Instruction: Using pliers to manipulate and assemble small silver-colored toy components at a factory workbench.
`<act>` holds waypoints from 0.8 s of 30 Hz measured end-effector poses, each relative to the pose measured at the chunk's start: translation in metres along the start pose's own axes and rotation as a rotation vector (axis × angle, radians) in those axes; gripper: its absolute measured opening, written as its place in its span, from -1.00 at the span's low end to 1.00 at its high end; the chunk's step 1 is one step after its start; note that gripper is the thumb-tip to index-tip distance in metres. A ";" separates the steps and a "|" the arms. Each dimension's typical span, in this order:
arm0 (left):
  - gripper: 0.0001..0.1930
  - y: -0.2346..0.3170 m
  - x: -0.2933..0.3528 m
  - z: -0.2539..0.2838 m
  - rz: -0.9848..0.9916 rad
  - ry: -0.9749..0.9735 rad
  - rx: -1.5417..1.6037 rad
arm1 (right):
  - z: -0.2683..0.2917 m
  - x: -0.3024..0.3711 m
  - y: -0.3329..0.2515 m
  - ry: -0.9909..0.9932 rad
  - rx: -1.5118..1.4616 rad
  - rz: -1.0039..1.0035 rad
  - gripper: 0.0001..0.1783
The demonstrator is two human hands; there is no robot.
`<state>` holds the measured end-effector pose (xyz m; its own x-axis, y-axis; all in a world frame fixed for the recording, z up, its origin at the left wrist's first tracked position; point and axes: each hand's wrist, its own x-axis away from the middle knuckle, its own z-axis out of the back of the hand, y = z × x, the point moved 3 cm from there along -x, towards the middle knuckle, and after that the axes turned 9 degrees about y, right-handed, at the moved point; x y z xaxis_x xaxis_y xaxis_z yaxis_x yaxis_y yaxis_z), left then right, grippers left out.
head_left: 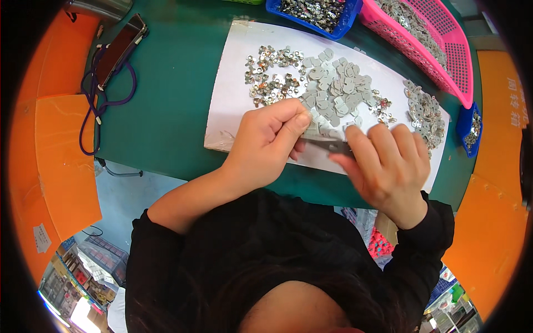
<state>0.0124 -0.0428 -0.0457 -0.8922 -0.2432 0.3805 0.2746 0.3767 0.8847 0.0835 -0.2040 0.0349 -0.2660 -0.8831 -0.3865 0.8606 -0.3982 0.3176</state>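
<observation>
My left hand (261, 139) is closed, with thumb and forefinger pinched at the near edge of a white board (230, 83). What lies in the pinch is hidden by the fingertips. My right hand (391, 164) wraps round dark metal pliers (335, 146), whose jaws point left to the left fingertips. Just beyond the hands a pile of flat grey plastic pieces (338, 83) covers the board's middle. Left of it lie many small shiny metal fittings (272, 61). A smaller group of metal fittings (383, 105) and a heap of grey pieces with metal on them (425, 114) lie to the right.
At the back stand a blue bin (272, 6) of small metal parts and a pink basket (463, 72) of grey pieces. A small blue tray (463, 125) sits at the right edge. A phone (119, 53) with a purple cord (133, 83) stands on the green table (172, 66).
</observation>
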 end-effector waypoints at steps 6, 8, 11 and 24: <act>-0.80 0.022 0.004 0.006 -0.604 -0.091 -0.508 | -0.018 0.011 0.021 -0.252 -0.984 -0.418 -0.80; -0.81 0.025 0.005 0.003 -0.652 -0.173 -0.594 | -0.015 0.007 0.023 -0.293 -0.995 -0.421 -0.80; -0.84 0.027 0.007 0.003 -0.708 -0.144 -0.620 | -0.015 0.008 0.025 -0.438 -1.014 -0.432 -0.79; -0.90 0.033 0.007 0.004 -0.766 -0.201 -0.713 | -0.013 -0.001 0.031 -0.508 -0.989 -0.305 -0.79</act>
<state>0.0137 -0.0287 -0.0150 -0.9409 -0.0174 -0.3381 -0.2965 -0.4401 0.8476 0.1162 -0.2118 0.0336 -0.4728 -0.8709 0.1343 0.6346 -0.4423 -0.6337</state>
